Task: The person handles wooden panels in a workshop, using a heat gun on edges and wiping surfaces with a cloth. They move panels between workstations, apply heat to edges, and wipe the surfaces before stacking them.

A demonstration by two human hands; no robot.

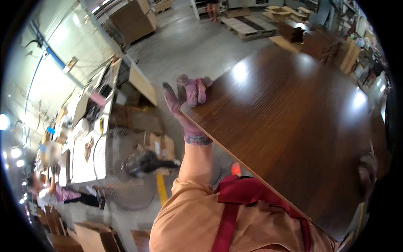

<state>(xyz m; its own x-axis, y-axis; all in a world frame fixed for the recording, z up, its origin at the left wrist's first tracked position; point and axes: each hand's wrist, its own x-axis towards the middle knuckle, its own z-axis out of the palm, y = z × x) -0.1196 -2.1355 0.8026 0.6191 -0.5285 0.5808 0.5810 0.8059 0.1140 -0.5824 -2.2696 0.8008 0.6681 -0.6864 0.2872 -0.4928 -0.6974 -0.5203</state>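
A large dark brown wood-grain panel (277, 134) is held tilted in front of my body, with lamp light shining off its smooth face. My left hand (192, 93), in a pinkish-purple work glove, is closed round the panel's left corner, fingers over the top face and thumb out at the side. At the right edge my right hand (367, 174), also gloved, is closed on the panel's opposite side; it is dim and partly blurred. The panel hides most of what lies beneath it.
A large caged fan (142, 163) stands on the left near a long cluttered workbench (82, 153). Another person (67, 194) is beyond it. Pallets (247, 27) lie at the back, stacked brown panels (319, 44) at back right, cartons (133, 21) at back left.
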